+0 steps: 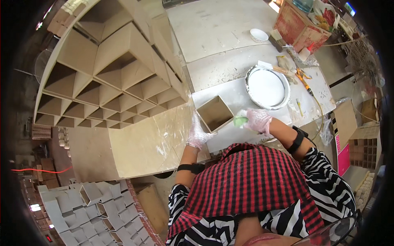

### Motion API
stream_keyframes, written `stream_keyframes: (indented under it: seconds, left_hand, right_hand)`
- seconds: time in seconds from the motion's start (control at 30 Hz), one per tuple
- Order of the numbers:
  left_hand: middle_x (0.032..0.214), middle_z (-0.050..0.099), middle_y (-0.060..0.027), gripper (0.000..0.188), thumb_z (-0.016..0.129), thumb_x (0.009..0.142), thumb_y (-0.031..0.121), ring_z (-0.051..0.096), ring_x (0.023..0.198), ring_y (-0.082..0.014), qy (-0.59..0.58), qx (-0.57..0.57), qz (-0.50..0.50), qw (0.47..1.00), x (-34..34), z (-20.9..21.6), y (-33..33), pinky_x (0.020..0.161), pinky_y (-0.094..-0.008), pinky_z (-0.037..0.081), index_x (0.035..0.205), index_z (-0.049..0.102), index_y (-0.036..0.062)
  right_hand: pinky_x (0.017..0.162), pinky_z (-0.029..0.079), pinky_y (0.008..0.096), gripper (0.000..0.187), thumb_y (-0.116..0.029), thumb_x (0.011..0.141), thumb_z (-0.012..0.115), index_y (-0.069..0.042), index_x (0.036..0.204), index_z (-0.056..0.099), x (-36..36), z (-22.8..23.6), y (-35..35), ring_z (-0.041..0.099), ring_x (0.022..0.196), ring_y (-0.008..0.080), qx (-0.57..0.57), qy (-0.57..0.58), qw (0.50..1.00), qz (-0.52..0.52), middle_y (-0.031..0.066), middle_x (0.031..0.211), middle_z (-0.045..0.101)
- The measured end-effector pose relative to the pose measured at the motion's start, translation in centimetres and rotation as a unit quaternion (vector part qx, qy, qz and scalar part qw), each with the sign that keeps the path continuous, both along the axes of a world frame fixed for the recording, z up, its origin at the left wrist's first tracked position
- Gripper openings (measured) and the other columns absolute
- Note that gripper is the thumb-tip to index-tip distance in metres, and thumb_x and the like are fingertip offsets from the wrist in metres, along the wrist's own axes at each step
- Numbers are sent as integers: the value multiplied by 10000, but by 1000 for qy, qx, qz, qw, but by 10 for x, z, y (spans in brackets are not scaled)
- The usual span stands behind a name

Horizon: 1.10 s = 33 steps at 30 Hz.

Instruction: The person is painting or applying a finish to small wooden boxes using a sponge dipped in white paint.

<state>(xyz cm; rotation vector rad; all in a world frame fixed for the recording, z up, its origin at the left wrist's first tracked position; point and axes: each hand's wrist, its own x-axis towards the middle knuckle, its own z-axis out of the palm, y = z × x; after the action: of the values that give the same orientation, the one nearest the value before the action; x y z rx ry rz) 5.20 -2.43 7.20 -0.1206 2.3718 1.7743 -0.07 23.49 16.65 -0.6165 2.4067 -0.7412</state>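
Two gloved hands are at work on one small open square box (214,112), which is set on the white-smeared board (156,143) just ahead of the person. The left hand (198,134) is laid flat, fingers spread, against the near left corner of the box, so that nothing is gripped but the box is steadied. The right hand (257,119) is closed round a green sponge (240,120), which is held at the box's right wall, touching it or nearly so (which of the two cannot be told).

The step in hand is judged to be the wiping or coating of the box's outer wall with the sponge. For the next move, a fresh wall would probably have to be turned toward the sponge by the left hand, or the sponge reloaded; light pressure is called for, since the box looks thin-walled and easily shifted.

Just beyond the right hand, one round metal pan (267,87) filled with white liquid is seen. Past it lie a few brushes and tools (292,70), too jumbled to be counted, one small white bowl (259,35) and one reddish crate (298,28). Beyond the left hand, one large rack of diamond-shaped cells (111,65) is stacked; roughly twenty cells are counted. Behind the left elbow, many grey square boxes (94,209) are piled, too many to be counted.
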Motion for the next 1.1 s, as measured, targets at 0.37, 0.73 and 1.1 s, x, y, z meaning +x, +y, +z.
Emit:
stream_keyframes:
  seconds: [0.37, 0.73, 1.1]
  left_hand:
    - [1363, 426, -243, 883, 731, 710, 416, 458, 1216, -392, 24, -406, -161, 899, -6, 60, 62, 1029, -421, 370, 1397, 334, 27]
    - [959, 677, -56, 271, 692, 794, 20, 598, 861, -111, -31, 144, 130, 981, -12, 12, 54, 787, -259, 488, 1064, 661, 21]
    - [914, 671, -28, 235, 675, 798, -8, 607, 801, -96, 32, -18, 121, 992, 30, -54, 47, 702, -245, 505, 1030, 654, 21]
  right_hand:
    - [698, 482, 324, 431, -323, 857, 616, -29, 1170, 577, -11, -2, 45, 595, 768, 168, -221, -166, 918, -283, 103, 895, 651]
    - [780, 469, 322, 453, -337, 910, 529, -4, 1216, 539, -40, 8, 65, 589, 830, 187, -288, -101, 925, -227, 127, 969, 645]
    - [841, 466, 404, 432, -332, 832, 626, -31, 1136, 566, -97, 6, 108, 612, 994, 323, 110, 91, 973, -180, 181, 1083, 619]
